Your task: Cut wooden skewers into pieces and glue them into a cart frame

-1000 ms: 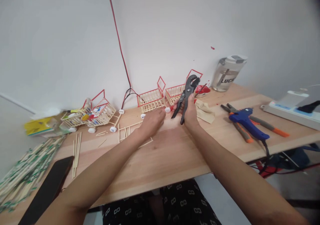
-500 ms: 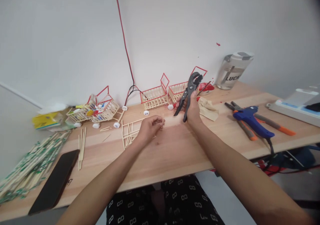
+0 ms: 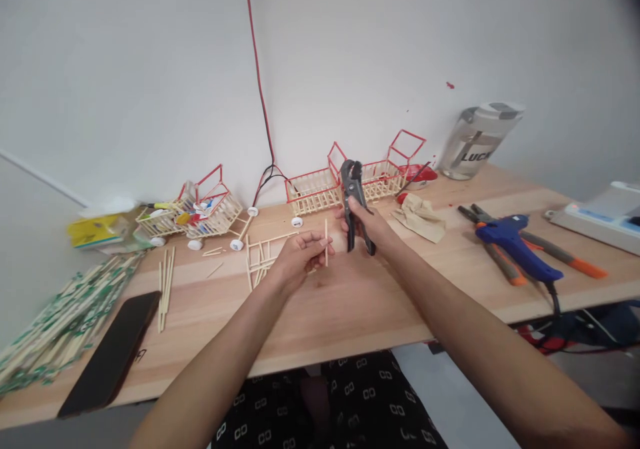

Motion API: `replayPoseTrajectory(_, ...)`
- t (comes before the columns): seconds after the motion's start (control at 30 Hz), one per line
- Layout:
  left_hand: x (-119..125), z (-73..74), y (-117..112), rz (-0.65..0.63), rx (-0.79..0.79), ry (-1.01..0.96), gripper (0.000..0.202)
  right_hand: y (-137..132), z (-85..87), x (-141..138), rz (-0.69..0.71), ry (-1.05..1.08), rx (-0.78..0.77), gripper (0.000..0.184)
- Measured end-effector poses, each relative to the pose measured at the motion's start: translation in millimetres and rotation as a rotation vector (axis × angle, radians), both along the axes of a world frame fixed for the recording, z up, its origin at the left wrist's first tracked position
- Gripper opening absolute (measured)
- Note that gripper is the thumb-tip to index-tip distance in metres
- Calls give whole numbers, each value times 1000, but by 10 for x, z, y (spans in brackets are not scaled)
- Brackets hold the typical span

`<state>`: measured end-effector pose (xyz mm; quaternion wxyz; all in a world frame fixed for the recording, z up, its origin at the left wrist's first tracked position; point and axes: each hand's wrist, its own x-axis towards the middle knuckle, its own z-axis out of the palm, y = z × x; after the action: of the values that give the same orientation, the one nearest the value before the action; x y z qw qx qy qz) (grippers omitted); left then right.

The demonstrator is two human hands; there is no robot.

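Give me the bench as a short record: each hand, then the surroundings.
Left hand: pinching a short stick, roughly upright
Right hand: gripping dark cutters, handles spread apart
Near left hand: stick frame on the tabletop
Behind hands: red-rimmed stick baskets
Right side: blue glue gun lying across pliers
Left side: phone beside wrapped sticks

This looks like a craft workspace, with its black cutter (image 3: 354, 190), glue gun (image 3: 517, 246), pliers (image 3: 567, 257) and stick-built carts (image 3: 316, 196).

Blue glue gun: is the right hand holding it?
No, the right hand holds a black cutter, while the blue glue gun lies across orange-handled pliers on the wooden table.
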<state>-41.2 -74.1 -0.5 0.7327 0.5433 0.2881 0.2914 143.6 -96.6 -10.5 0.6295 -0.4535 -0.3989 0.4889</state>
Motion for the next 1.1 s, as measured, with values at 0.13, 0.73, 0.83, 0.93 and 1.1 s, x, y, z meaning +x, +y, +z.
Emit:
replayPoseTrajectory(0.13, -27, -23, 30, 5, -64, -48, 33, -17, -28, -78, 190, 38, -43, 44)
replayPoseTrajectory(0.73, -48, -23, 20, -28, -92, -23, 32, -39, -85, -173, 196, -197, 62, 35)
replayPoseTrajectory(0.83, -60, -29, 41, -40, -61, 24, 33, -29, -102, -162, 169, -203, 58, 34)
replayPoseTrajectory(0.93, -133, 36, 103, 60, 78, 95, 34, -13, -92, -137, 101, -119, 62, 32)
replayPoseTrajectory(1.1, -410, 276, 259, 503, 332, 83, 28, -1, -20, -97, -6, 162, 38, 38)
